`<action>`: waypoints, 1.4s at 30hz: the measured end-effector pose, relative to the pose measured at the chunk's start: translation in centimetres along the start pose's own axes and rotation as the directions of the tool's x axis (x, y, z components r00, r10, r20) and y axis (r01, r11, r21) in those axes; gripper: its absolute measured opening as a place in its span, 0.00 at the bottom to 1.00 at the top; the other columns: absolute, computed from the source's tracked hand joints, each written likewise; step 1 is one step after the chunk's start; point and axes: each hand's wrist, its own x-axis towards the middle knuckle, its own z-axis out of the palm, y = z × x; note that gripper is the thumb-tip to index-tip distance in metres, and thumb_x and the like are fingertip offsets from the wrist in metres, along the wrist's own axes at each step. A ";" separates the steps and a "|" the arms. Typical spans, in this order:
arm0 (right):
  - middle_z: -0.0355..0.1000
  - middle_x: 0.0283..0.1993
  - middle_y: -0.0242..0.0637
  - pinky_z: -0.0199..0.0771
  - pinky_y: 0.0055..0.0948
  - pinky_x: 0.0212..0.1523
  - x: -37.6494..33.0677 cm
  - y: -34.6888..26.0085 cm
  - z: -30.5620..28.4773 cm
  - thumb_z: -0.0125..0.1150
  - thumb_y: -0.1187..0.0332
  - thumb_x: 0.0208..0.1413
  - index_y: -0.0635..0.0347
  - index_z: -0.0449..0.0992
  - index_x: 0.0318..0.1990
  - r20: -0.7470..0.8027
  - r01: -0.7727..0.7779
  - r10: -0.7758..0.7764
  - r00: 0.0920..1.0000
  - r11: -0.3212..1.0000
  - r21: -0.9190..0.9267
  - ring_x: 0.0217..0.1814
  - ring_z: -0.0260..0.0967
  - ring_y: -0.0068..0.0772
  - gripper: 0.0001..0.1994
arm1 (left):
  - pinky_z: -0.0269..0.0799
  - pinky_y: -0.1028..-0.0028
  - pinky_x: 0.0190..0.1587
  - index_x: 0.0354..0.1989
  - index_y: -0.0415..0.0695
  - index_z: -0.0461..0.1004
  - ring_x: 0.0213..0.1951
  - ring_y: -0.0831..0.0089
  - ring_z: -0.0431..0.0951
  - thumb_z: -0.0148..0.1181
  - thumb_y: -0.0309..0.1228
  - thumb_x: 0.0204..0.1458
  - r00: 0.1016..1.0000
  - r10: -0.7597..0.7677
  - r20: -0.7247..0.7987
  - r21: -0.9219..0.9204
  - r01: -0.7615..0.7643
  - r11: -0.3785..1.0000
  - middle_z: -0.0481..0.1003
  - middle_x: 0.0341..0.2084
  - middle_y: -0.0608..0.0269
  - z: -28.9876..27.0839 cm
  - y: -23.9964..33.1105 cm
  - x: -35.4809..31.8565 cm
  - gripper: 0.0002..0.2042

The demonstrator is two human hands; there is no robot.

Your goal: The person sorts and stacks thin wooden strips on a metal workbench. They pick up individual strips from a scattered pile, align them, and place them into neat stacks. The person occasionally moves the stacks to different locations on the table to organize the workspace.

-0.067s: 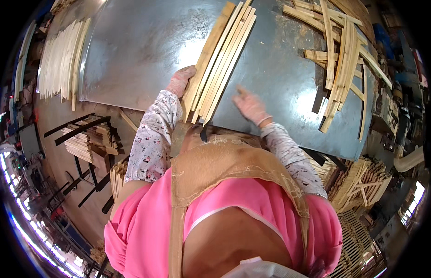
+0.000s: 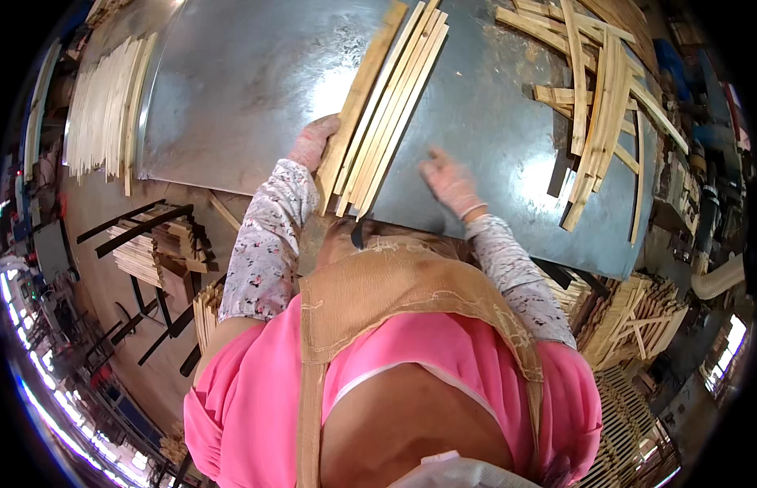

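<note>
My left hand, in a pale pinkish glove, is closed on the near part of a wide wooden strip. That strip stands tilted along the left side of several narrower, paler wooden strips, with a slim gap between them. Their near ends reach the table's front edge, close to my apron. To the right of these strips, my right hand, gloved alike, hovers over the metal tabletop. It holds nothing, and its fingers are partly bent and apart, slightly blurred.
A loose pile of wooden strips lies crisscrossed at the table's right. At far left, a row of pale strips is stacked side by side. Below the table stand dark racks with wood at left and stacked wood at right.
My right hand has moved a little to the right, away from the narrow strips. The wide strip in my left hand has shifted slightly left, widening the gap beside it.
</note>
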 end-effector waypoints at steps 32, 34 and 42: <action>0.68 0.71 0.63 0.72 0.53 0.69 1.7 20.5 -19.7 0.72 0.47 0.58 0.45 0.46 0.84 -0.638 -0.712 0.563 0.525 0.702 0.033 0.70 0.70 0.67 0.52 | 0.79 0.57 0.49 0.65 0.37 0.73 0.44 0.52 0.84 0.56 0.59 0.62 0.112 0.830 -0.547 0.784 -0.280 0.554 0.83 0.41 0.41 -24.6 55.3 11.8 0.37; 0.70 0.70 0.62 0.72 0.53 0.69 6.6 19.1 -18.7 0.72 0.47 0.58 0.44 0.46 0.84 -0.590 -0.642 0.505 0.630 0.766 -0.030 0.70 0.70 0.67 0.52 | 0.79 0.59 0.49 0.64 0.37 0.75 0.43 0.53 0.83 0.59 0.54 0.64 -0.086 0.982 -0.168 0.912 -0.392 0.122 0.83 0.42 0.43 -33.0 53.3 10.6 0.32; 0.75 0.65 0.63 0.75 0.50 0.64 1.2 20.7 -18.7 0.72 0.62 0.56 0.51 0.48 0.84 -0.573 -0.603 0.520 0.633 0.796 0.055 0.65 0.75 0.66 0.50 | 0.62 0.57 0.75 0.75 0.36 0.64 0.72 0.44 0.69 0.66 0.52 0.59 0.897 0.442 -0.020 0.834 -0.228 0.502 0.70 0.69 0.35 -2.7 20.6 5.3 0.41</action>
